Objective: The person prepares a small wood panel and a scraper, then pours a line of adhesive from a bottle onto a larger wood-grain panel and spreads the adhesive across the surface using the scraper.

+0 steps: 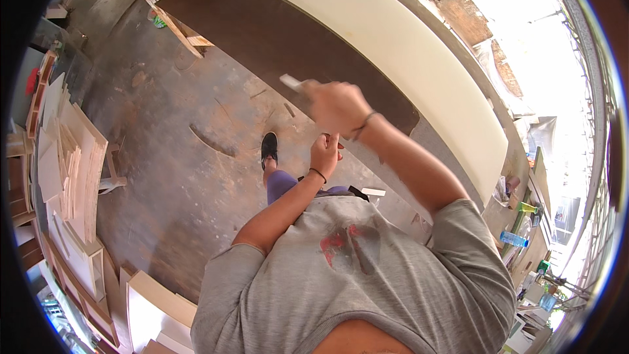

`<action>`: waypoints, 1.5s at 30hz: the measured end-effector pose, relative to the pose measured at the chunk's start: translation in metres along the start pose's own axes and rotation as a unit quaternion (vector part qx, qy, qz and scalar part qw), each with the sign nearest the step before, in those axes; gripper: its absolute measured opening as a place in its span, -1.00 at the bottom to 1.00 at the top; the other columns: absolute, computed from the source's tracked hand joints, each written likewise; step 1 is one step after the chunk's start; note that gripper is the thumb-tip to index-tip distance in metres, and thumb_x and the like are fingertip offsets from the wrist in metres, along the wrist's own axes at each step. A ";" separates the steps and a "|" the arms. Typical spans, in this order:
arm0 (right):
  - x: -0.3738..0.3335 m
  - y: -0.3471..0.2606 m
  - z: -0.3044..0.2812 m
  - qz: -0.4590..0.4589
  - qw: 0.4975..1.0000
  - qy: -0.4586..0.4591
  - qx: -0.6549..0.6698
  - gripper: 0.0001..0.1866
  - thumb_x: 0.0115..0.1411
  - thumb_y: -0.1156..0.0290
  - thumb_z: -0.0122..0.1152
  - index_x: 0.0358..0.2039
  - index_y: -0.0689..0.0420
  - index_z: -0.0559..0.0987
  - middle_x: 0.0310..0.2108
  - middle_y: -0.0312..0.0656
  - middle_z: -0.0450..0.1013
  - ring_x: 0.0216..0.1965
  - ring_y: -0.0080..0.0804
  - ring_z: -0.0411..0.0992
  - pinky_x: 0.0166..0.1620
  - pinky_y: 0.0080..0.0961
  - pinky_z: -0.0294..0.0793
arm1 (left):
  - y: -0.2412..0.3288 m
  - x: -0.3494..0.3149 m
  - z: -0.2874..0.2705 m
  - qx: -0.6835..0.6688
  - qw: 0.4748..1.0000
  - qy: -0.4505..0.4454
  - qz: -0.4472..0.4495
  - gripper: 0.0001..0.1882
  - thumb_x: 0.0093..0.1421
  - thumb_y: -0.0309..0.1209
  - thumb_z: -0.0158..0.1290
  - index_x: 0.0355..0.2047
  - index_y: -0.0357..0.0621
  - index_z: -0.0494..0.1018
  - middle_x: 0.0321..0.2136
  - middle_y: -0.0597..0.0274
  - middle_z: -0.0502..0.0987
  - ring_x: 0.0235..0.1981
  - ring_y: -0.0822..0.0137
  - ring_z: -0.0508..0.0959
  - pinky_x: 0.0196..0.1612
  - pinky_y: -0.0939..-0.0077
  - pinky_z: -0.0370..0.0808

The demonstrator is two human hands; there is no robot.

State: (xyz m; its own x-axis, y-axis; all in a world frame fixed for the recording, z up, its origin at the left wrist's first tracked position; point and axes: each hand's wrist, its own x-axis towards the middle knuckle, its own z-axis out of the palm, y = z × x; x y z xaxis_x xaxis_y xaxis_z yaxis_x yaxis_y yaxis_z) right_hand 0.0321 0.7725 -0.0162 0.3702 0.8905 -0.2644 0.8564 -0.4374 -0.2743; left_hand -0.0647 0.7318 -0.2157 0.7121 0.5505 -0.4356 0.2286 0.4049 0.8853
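My right hand (337, 106) is closed round a small tool with a pale, flat end (290, 82). Motion smears the hand, and the tool's exact kind does not show. It is held over the near edge of a long dark brown panel (275, 26). Just below it, close to my body, my left hand (324, 155) is curled with its thumb up. Whatever its fingers hold, if anything, is hidden.
Beyond the brown panel lies a long cream panel (419, 72). On the left, stacked boards (75, 164) lean together above the concrete floor (170, 157). A curved dark strip (211, 141) lies on that floor. Plastic bottles, one of them blue (514, 239), are at the right.
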 end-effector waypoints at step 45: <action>-0.153 0.045 0.109 -0.039 0.996 0.046 -0.060 -0.77 -0.03 0.48 0.04 -0.29 0.15 0.47 -0.46 -0.08 0.53 -0.43 -0.16 0.55 -0.46 -0.27 0.50 | -0.144 -0.073 0.128 -0.077 0.931 -0.310 -0.177 -0.57 0.26 -0.08 -0.11 -0.04 -0.14 0.34 -0.12 0.15 0.47 -0.11 0.30 0.46 0.02 0.40 0.34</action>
State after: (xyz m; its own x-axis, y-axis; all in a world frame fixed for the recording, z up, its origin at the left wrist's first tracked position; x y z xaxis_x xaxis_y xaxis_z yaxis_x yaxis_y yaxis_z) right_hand -0.0251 0.6027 -0.0890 0.3276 0.9313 -0.1595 0.9187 -0.3533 -0.1763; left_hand -0.0650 0.5398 -0.2908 0.8672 -0.1464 -0.4759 0.4587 0.6068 0.6491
